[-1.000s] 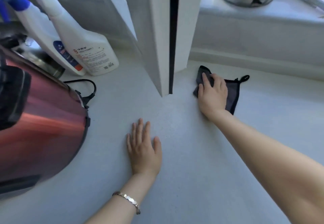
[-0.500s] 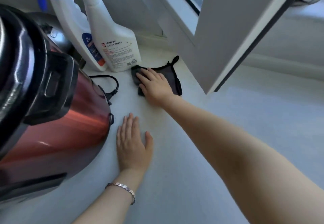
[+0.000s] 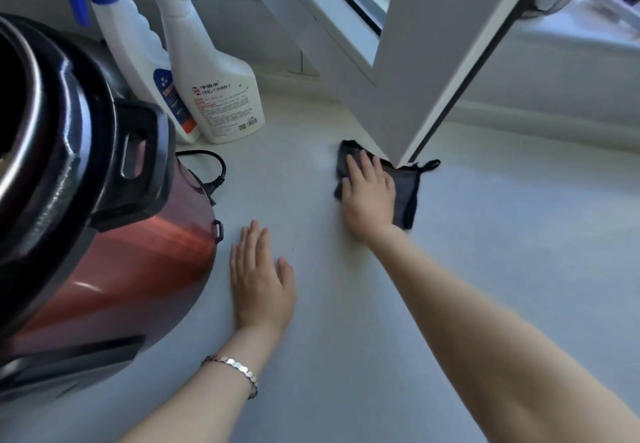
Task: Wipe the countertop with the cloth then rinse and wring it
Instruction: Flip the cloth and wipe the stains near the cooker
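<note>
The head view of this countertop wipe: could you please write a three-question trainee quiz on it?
1. True or false: the right hand presses flat on the dark cloth.
2. Which hand wears the bracelet? A left, B right.
3. Fill in: beside the red cooker, by the wall, stand two spray ____.

Key: 1 true. 2 A; the left hand lies flat on the countertop. 3 bottles.

— What can't you make out?
— My right hand point(image 3: 369, 196) covers most of the cloth point(image 3: 405, 193). The cooker point(image 3: 86, 227) runs off the left edge.
— The bottles?
— The label point(image 3: 225, 103) print is too small for me to read.
</note>
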Action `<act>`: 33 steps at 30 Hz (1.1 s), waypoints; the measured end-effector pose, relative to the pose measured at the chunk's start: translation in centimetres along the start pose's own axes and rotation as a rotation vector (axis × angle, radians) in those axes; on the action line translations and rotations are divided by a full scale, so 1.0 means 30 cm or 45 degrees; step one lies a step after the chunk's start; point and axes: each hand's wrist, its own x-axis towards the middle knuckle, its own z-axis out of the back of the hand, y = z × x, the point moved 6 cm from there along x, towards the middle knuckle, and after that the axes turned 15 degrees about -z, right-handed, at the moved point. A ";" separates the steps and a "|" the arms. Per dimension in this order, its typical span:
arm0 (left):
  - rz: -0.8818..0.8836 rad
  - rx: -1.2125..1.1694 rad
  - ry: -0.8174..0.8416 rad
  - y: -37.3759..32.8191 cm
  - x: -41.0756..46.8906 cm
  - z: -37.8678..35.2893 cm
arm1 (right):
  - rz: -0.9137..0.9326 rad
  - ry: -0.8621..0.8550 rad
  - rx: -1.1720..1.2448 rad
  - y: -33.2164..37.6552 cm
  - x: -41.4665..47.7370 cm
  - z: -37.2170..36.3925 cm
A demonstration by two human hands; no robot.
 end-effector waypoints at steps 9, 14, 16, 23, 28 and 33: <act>-0.120 0.100 0.338 0.054 -0.069 0.077 | 0.983 0.182 -0.036 0.016 -0.249 -0.026; -0.209 0.180 0.557 0.055 -0.082 0.067 | -0.193 -0.099 0.058 -0.390 -0.057 0.162; -0.215 0.182 0.604 0.054 -0.078 0.067 | -0.349 -0.112 0.074 -0.326 -0.131 0.132; -0.177 0.204 0.708 -0.009 -0.043 0.113 | 0.607 0.255 0.149 -0.040 -0.647 -0.050; -0.368 -0.126 0.883 -0.212 -0.021 0.118 | 0.133 0.439 0.416 -0.279 -0.672 0.136; -0.527 -0.560 1.032 -0.600 -0.043 0.113 | -0.375 0.271 0.667 -0.524 -0.656 0.491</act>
